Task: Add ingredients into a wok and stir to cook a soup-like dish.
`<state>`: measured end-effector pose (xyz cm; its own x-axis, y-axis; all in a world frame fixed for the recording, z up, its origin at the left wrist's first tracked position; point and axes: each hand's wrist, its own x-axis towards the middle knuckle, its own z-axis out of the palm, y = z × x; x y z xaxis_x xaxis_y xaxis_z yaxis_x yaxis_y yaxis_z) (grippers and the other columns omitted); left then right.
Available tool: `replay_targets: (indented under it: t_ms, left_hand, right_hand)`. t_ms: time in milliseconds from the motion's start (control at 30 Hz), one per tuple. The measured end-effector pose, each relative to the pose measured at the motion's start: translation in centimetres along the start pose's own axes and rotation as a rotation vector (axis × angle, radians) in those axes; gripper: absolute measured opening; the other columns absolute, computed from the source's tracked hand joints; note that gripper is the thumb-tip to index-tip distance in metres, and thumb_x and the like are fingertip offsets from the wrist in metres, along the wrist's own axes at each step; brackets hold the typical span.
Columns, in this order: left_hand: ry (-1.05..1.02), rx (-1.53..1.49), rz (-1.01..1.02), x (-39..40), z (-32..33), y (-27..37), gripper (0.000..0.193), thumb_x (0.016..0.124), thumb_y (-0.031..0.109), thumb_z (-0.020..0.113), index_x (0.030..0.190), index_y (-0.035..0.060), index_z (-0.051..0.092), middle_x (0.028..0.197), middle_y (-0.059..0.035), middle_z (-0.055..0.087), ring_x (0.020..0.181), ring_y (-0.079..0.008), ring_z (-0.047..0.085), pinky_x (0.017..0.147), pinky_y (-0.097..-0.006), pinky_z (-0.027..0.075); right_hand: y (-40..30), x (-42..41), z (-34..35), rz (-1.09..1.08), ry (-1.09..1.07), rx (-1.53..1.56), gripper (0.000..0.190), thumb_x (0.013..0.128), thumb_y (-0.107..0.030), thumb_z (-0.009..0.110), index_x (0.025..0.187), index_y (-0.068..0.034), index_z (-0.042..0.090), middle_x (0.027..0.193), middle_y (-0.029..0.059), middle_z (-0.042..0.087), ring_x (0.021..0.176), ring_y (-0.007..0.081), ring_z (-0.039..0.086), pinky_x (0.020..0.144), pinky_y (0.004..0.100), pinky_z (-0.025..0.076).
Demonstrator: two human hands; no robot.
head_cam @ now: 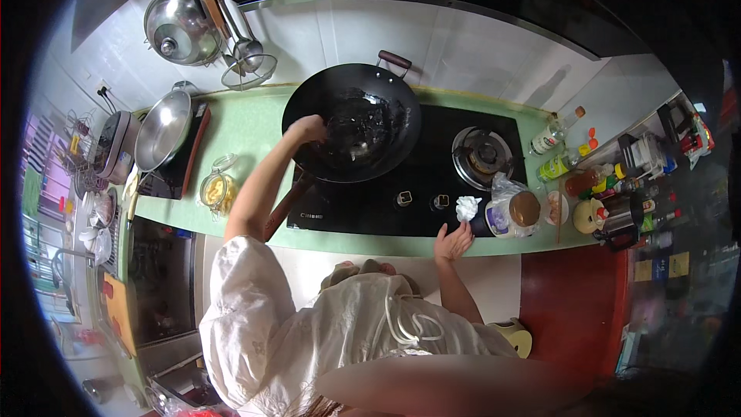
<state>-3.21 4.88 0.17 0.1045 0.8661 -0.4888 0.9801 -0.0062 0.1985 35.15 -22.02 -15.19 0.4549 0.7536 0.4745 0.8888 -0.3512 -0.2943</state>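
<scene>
A large black wok sits over the left part of the black glass gas hob, its inside shiny with wet-looking patches. My left hand is over the wok's left side with its fingers curled; whether it holds anything is hidden. On the right, my right hand is at the counter's front edge, fingers spread and nothing seen in them. Its fingertips are just below a crumpled white tissue, and I cannot tell whether they touch it. The wok's long wooden handle points towards the front left, partly behind my left forearm.
An open glass jar of yellowish pieces stands left of the wok. Farther left, a steel pan rests on an induction cooker. Right are a bare burner, a brown-lidded jar, a small bowl and several bottles.
</scene>
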Motion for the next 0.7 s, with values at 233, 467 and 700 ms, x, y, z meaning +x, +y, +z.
replay_targets:
  t_ms: [233, 467, 700]
  left_hand:
    - [0.31, 0.033, -0.145, -0.5, -0.7, -1.9, 0.031, 0.073, 0.026, 0.057, 0.089, 0.0014, 0.065, 0.095, -0.0203, 0.062, 0.092, -0.033, 0.059, 0.079, -0.0395, 0.048]
    - [0.008, 0.005, -0.051, -1.0, -2.1, -3.1, 0.026, 0.064, 0.022, 0.069, 0.082, 0.0024, 0.067, 0.09, -0.0201, 0.062, 0.089, -0.0325, 0.06, 0.075, -0.0413, 0.049]
    - [0.318, -0.057, -0.157, -1.3, 0.1, 1.8, 0.029, 0.074, 0.023, 0.052, 0.09, 0.0018, 0.065, 0.097, -0.0202, 0.061, 0.095, -0.0323, 0.058, 0.082, -0.0412, 0.047]
  right_hand:
    - [-0.8, 0.0, -0.3, -0.035, 0.001, 0.012, 0.053, 0.077, -0.031, 0.059, 0.116, -0.002, 0.039, 0.118, 0.0127, 0.04, 0.115, 0.0283, 0.035, 0.103, 0.0461, 0.021]
    - [-0.5, 0.1, -0.3, -0.014, -0.011, 0.02, 0.053, 0.077, -0.031, 0.059, 0.117, -0.002, 0.039, 0.118, 0.0132, 0.04, 0.115, 0.029, 0.035, 0.103, 0.0467, 0.022]
    - [-0.6, 0.1, -0.6, -0.019, 0.009, 0.009, 0.053, 0.077, -0.029, 0.059, 0.117, -0.002, 0.039, 0.119, 0.013, 0.04, 0.115, 0.0284, 0.036, 0.102, 0.0465, 0.022]
